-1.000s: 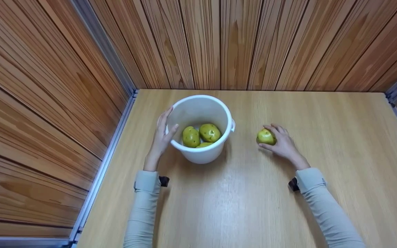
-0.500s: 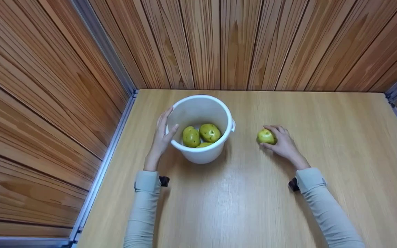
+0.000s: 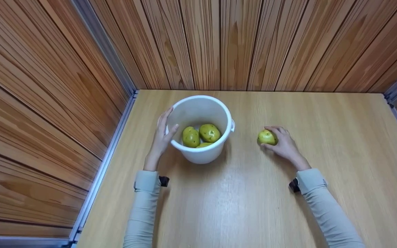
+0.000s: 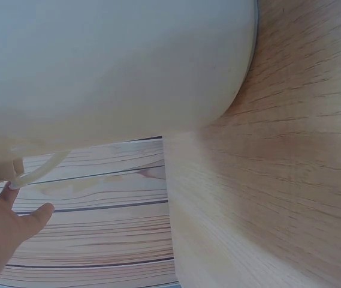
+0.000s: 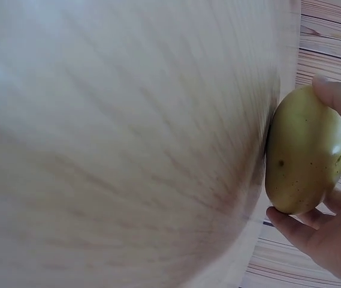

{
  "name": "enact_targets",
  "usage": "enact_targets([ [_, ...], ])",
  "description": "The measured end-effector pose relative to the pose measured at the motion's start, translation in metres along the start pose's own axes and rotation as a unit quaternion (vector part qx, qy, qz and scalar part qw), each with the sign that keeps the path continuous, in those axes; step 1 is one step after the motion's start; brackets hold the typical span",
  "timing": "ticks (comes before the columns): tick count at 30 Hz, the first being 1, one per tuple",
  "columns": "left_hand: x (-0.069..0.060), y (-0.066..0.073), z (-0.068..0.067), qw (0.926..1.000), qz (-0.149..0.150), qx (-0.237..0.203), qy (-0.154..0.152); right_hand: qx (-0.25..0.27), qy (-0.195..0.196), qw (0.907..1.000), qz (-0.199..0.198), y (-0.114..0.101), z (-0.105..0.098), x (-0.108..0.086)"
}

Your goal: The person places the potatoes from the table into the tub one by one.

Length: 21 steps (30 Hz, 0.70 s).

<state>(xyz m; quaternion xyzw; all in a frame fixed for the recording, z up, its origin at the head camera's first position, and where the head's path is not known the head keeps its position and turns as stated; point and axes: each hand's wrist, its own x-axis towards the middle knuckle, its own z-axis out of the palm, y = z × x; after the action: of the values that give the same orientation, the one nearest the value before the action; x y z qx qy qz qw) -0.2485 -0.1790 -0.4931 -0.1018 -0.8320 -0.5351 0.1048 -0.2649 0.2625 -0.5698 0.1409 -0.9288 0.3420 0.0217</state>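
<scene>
A white bucket (image 3: 203,155) stands on the table, with 3 yellow-green potatoes (image 3: 209,133) in view inside it. My left hand (image 3: 160,139) is at the bucket's left side, its thumb over the rim and its other fingers along the outside. In the left wrist view, fingertips touch the bucket near its handle (image 4: 41,171). To the right of the bucket, my right hand (image 3: 283,144) holds another potato (image 5: 305,150) between thumb and fingers. That potato appears to rest on the tabletop.
The wooden tabletop (image 3: 226,206) runs back to a plank wall (image 3: 236,44). Another plank wall (image 3: 40,103) rises on the left, with a grey metal rail (image 3: 105,155) along its foot. A dark wrist device (image 3: 164,181) sits at the left cuff.
My right hand and its potato have shifted very slightly, the thumb a little closer in. The left hand and bucket hold still.
</scene>
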Motion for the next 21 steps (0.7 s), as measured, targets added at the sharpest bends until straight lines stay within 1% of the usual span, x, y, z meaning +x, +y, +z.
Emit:
enact_targets([
  [9, -0.0001, 0.0009, -0.0008, 0.9999, 0.013, -0.001, 0.001, 0.011, 0.007, 0.9999, -0.008, -0.0034, -0.0046, -0.0007],
  [17, 0.0008, -0.0002, -0.0002, 0.9998, 0.013, 0.011, 0.005, 0.008, 0.015, 0.9998, -0.004, -0.0069, -0.0074, -0.0011],
  [21, 0.0004, 0.0003, -0.0004, 0.9999, 0.007, 0.009, 0.004, 0.009, 0.017, 0.9998, -0.007, -0.0081, -0.0101, -0.0015],
])
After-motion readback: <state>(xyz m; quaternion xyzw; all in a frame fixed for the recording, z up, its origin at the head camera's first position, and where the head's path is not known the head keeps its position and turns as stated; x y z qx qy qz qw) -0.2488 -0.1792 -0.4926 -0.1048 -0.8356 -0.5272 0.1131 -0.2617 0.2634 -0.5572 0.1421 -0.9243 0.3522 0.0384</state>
